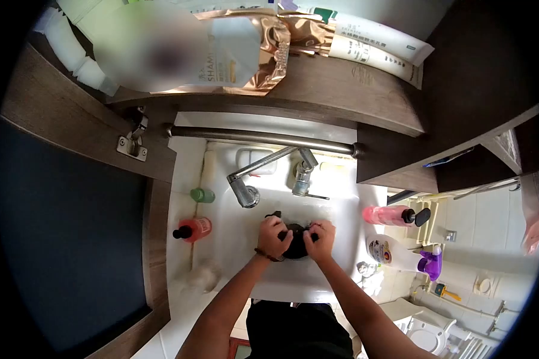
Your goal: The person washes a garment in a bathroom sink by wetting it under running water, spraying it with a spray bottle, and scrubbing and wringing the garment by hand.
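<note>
Over the white sink (296,284), my left hand (273,238) and my right hand (320,240) grip a black item (296,244) from opposite sides. It looks like soft cloth, bunched up, but its exact kind is not clear. Fingers of both hands are curled closed on it, and part of it pokes out above the left hand. A dark bracelet (268,255) circles my left wrist. Just beyond the hands stands a chrome faucet (302,179), whose jointed spout (244,194) swings out to the left.
Left of the basin are a red bottle (193,230) and a green-capped container (203,195). On the right lie a pink pump bottle (389,216) and a white spray bottle (395,251). A metal rail (260,138) and wooden shelf (341,90) cross above. An open cabinet door (72,233) fills the left.
</note>
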Available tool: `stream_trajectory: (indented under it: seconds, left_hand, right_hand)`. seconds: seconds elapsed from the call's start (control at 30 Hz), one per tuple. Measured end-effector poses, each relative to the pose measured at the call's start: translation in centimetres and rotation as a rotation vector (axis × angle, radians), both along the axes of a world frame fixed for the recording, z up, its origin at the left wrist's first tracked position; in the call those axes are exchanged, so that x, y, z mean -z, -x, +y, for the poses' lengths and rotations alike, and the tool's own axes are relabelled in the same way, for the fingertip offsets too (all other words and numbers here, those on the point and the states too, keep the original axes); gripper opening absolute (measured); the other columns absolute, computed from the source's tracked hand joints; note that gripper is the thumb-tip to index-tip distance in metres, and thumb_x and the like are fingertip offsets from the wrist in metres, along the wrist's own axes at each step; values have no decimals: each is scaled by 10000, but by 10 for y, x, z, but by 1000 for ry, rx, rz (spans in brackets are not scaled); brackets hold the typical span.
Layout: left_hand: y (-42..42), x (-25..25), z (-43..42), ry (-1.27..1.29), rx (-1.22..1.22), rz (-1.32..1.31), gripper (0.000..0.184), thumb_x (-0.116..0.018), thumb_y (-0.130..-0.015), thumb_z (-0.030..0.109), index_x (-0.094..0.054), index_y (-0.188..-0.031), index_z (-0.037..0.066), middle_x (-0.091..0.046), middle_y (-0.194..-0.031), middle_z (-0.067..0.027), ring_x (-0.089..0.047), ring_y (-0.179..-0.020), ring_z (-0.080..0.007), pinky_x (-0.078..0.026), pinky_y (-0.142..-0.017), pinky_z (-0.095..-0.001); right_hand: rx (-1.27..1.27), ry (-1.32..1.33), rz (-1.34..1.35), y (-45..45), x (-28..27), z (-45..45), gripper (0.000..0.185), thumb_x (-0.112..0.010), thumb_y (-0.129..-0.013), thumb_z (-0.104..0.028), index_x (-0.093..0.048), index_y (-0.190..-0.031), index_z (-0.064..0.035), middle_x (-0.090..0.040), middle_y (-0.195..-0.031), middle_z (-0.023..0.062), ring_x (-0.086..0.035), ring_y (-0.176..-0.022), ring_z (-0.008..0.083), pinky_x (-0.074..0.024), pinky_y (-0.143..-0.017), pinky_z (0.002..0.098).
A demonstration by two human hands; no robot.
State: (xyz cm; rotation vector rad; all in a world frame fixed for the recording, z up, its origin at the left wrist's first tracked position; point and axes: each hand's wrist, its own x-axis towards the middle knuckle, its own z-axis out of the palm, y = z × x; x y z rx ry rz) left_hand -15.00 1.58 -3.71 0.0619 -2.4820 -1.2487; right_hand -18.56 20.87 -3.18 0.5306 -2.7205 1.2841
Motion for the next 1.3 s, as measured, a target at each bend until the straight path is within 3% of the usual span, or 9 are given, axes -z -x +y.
stream_trajectory:
  seconds: [0.13, 0.23, 0.6, 0.7, 0.87, 0.97, 1.07, 1.13, 1.3]
  left_hand:
    - [-22, 4, 21, 189, -190, -170, 297, -756, -857, 339, -695, -980, 76, -637, -1097, -119, -590, -1091, -347, -454, -938, -504]
    - [-31, 21, 38, 426, -269, -298, 396, -674, -931, 419, -685, -1198, 127, -603, -1308, -137, -527, -1275, -351, -400, -1037, -549]
    - [-6, 64, 34, 356, -130, -459, 263, -532, -993, 358, -679, -998, 140, -694, -1043, -119, -642, -996, -355, -501, -810, -532]
    - [10, 58, 32, 347, -135, -528, 299, -565, -980, 347, -696, -893, 93, -709, -881, -130, -658, -828, -354, -523, -724, -504]
    - [19, 31, 21, -94, -232, -136, 318, -685, -932, 306, -696, -780, 28, -678, -722, -147, -634, -637, -345, -520, -616, -464]
    - [-3, 20, 13, -193, -89, -428, 233, -710, -914, 284, -690, -834, 67, -687, -827, -146, -660, -816, -370, -516, -725, -513]
    - [-25, 27, 31, 256, -130, -343, 286, -677, -924, 283, -681, -1181, 158, -603, -1273, -76, -539, -1245, -310, -440, -973, -512]
    - [-27, 24, 31, 343, -115, -327, 301, -652, -938, 307, -677, -1199, 159, -607, -1260, -83, -546, -1236, -307, -441, -970, -516]
    - [-26, 41, 32, 427, -104, -364, 282, -589, -967, 375, -701, -1131, 174, -646, -1196, -59, -595, -1153, -291, -474, -915, -526]
  right_hand:
    - [221, -338, -59, -14, 7, -12, 422, -746, -899, -332, -625, -1192, -53, -581, -1259, 168, -522, -1212, 371, -396, -1017, 511]
    - [154, -363, -95, -24, 12, -26, 407, -713, -925, -359, -646, -1184, -53, -584, -1287, 195, -492, -1293, 385, -361, -1077, 540]
    - [74, -313, 64, -1, 55, -39, 170, -640, -937, -218, -677, -892, -59, -661, -904, 164, -619, -851, 399, -498, -774, 498]
    - [-25, -524, -274, 14, 40, -38, 209, -634, -948, -219, -677, -854, -38, -674, -854, 173, -643, -823, 391, -512, -751, 498]
    - [130, 290, -409, 13, 17, -24, 214, -700, -932, -194, -673, -873, 11, -671, -820, 184, -656, -785, 376, -519, -730, 479]
    - [237, -14, -366, -10, 23, -18, 159, -724, -910, -151, -693, -903, 5, -664, -836, 163, -651, -769, 349, -520, -716, 455]
    - [175, -240, -188, -30, 14, -32, 202, -680, -941, -241, -726, -1032, -67, -656, -1017, 139, -616, -981, 337, -458, -887, 485]
    - [116, -303, -101, -34, 24, -35, 267, -622, -968, -305, -720, -1122, -110, -624, -1133, 132, -552, -1120, 355, -362, -1001, 549]
    - [78, -418, -35, -30, 37, -34, 222, -619, -962, -292, -730, -1047, -119, -651, -1004, 125, -609, -995, 356, -457, -872, 509]
